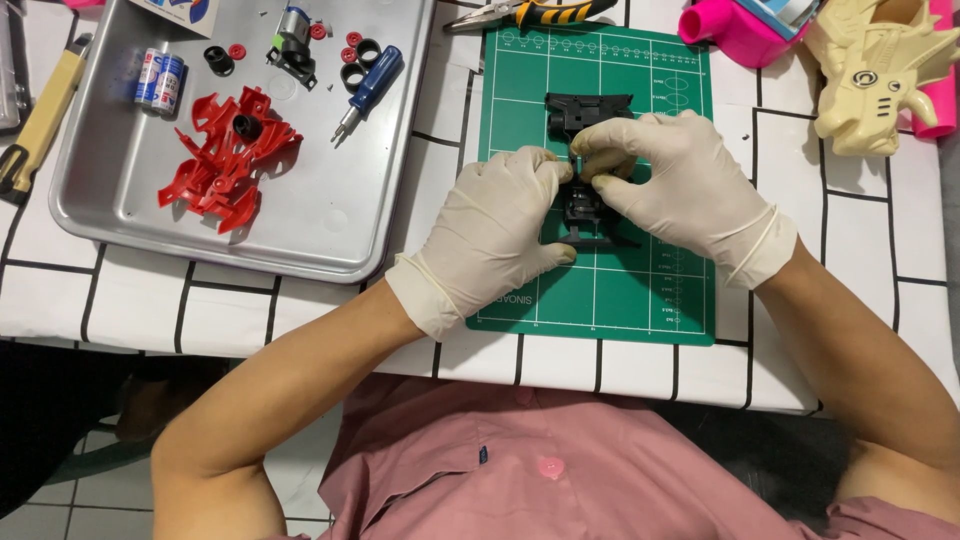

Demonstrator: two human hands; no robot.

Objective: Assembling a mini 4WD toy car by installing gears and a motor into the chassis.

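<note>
- Nearest the table edge, both forearms come up bare from a pink shirt, each ending in a cream glove.
- Left hand (495, 235) lies palm down on the green cutting mat (640, 300), fingers curled in narrowly against the left flank of the black toy-car chassis (585, 160), thumb stretched beneath it.
- Right hand (680, 185) arches over from the other side, its fingertips pinched tight on the middle of the chassis; the two hands meet there and hold it between them.
- That chassis rests lengthwise on the mat's centre, its far end poking out past the knuckles.
- Under it all is a white tablecloth (860, 250) gridded with black lines; grey floor tiles show below.
- Left of the mat sits one metal tray (330, 230) holding one red car body shell (225, 160), two batteries (160, 80), one blue-handled screwdriver (370, 88), a small motor (293, 42) and several loose wheels, red and black.
- Farthest off: one pair of striped-handled pliers (530, 12) and one cream toy shell (870, 70) beside pink plastic.
</note>
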